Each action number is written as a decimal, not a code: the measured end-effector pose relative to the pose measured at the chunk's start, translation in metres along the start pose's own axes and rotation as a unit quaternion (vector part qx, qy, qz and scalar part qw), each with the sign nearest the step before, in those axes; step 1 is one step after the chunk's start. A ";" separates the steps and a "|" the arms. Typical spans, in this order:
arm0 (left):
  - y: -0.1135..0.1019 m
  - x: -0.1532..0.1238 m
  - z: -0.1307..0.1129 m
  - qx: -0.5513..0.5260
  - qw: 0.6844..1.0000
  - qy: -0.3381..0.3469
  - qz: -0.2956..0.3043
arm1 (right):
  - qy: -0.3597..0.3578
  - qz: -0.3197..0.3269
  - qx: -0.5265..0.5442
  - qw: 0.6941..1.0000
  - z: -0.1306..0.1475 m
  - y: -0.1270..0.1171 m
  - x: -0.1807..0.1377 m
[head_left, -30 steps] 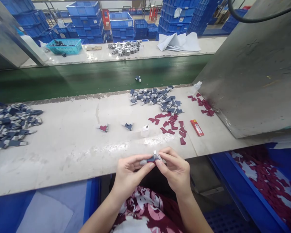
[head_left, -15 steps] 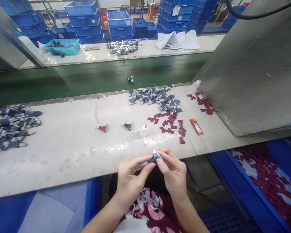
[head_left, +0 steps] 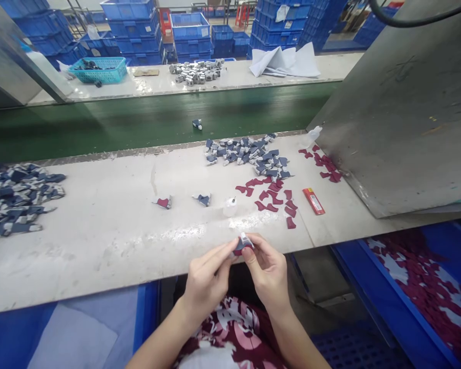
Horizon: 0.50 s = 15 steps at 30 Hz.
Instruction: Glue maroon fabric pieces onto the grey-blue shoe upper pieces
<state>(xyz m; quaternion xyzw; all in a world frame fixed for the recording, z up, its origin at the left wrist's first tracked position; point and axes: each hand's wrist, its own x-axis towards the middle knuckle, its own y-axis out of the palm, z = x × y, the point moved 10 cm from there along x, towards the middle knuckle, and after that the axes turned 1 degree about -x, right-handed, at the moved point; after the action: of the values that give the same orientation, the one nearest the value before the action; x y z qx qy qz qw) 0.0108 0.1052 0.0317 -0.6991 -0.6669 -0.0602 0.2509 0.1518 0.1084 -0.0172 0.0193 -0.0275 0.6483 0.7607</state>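
My left hand (head_left: 206, 279) and my right hand (head_left: 267, 269) meet at the near edge of the white worktable (head_left: 100, 230). Both pinch one small navy, grey and maroon piece (head_left: 243, 243) between thumbs and fingertips. Just beyond it on the table stands a small clear bottle (head_left: 230, 206). Loose maroon pieces (head_left: 271, 197) lie to its right, and a heap of navy and grey pieces (head_left: 246, 154) sits further back. Two single pieces (head_left: 164, 202) lie to the left of the bottle.
A red lighter (head_left: 312, 201) lies right of the maroon pieces. A large pile of navy pieces (head_left: 15, 197) is at the table's left end. A green conveyor belt (head_left: 119, 123) carries one piece (head_left: 197, 124). A tilted metal panel (head_left: 403, 107) stands right; a blue bin (head_left: 418, 287) holds maroon pieces.
My hands have drawn closer together and folded the small piece tighter between the fingertips. The single piece on the green belt has travelled to the left.
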 end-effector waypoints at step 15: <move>0.004 -0.009 0.028 -0.191 0.941 -0.256 0.112 | -0.412 0.012 -0.327 0.850 0.069 0.003 -0.023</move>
<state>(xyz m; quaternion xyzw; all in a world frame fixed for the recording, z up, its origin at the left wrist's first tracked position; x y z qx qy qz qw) 0.0064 0.1097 0.0026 -0.7957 -0.6021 0.0234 -0.0612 0.1439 0.0819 0.0502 0.0345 -0.5494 0.5434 0.6338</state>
